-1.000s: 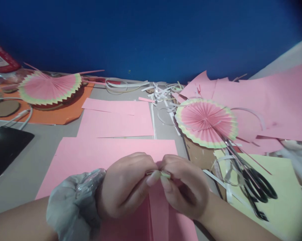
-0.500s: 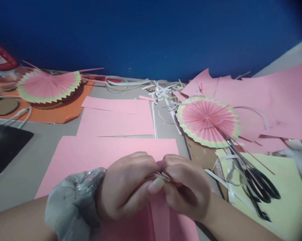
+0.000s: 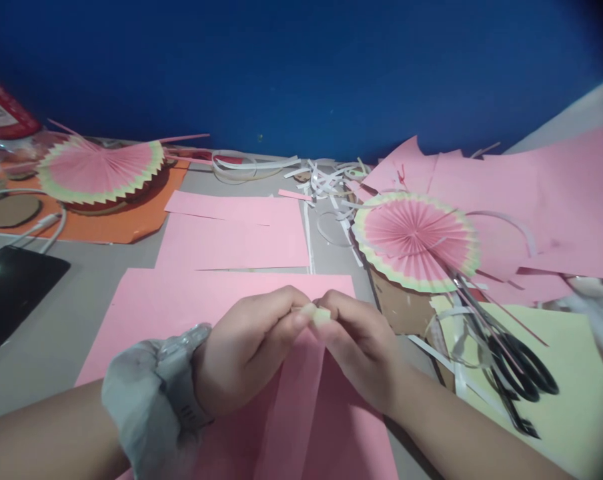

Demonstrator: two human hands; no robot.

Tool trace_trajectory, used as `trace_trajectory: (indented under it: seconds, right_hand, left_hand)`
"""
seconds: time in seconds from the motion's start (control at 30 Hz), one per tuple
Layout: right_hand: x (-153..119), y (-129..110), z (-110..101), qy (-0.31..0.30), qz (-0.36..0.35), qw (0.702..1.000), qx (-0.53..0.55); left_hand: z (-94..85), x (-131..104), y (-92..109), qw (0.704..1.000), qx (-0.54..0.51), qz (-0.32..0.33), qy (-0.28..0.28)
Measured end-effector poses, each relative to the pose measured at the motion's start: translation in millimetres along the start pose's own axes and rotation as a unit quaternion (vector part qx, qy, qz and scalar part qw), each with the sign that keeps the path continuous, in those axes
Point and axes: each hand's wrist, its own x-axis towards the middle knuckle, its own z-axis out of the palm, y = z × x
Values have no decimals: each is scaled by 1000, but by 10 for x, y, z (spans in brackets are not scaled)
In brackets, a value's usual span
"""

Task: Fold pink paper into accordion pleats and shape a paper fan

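Both hands meet at the middle front, over a large pink paper sheet (image 3: 156,313). A folded pink paper strip (image 3: 294,407) runs from them down toward me. Its pale yellow end (image 3: 322,316) shows between the fingertips. My left hand (image 3: 246,353), closed, pinches that end with thumb and fingers. My right hand (image 3: 364,357) is closed on the same end from the other side, its curled fingers partly hidden. A grey scrunchie and a watch are on my left wrist.
A pleated pink disc with a pale green rim (image 3: 416,243) lies right, with black-handled scissors (image 3: 524,367) over a yellow sheet (image 3: 571,360). Another pleated piece (image 3: 101,170) is at left on orange paper (image 3: 151,220). Paper scraps (image 3: 326,180) lie along the blue wall.
Both hands have moved slightly up and away from me, with their grip turned. More of the yellow end and of the strip below now shows.
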Motion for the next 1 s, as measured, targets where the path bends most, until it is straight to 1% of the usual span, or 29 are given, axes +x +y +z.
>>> trace_trajectory:
  seconds: [0.07,0.2,0.3,0.4,0.47,0.77,0.87,1.0]
  right_hand:
    - [23,0,0,12,21,1000,-20]
    - [47,-6,-11,16,17,999,-31]
    - [42,-7,-17,21,28,999,-38]
    - [40,4,-20,27,50,998,-11]
    - [46,15,-21,19,55,998,18]
    - [71,15,-26,19,75,995,67]
    - [67,12,-31,12,74,994,81]
    - [61,7,-40,3,70,993,90]
  left_hand:
    - [-1,14,-2,1000,8,-25,-2]
    - [6,38,9,998,5,-62,-4]
    - [11,49,15,996,17,-92,8]
    - [13,61,7,992,27,-125,19]
    - [13,71,-1,990,20,-137,17]
    - [13,78,-7,989,19,-145,21]
    - [3,70,6,991,16,-132,25]
    - [0,61,11,994,4,-112,6]
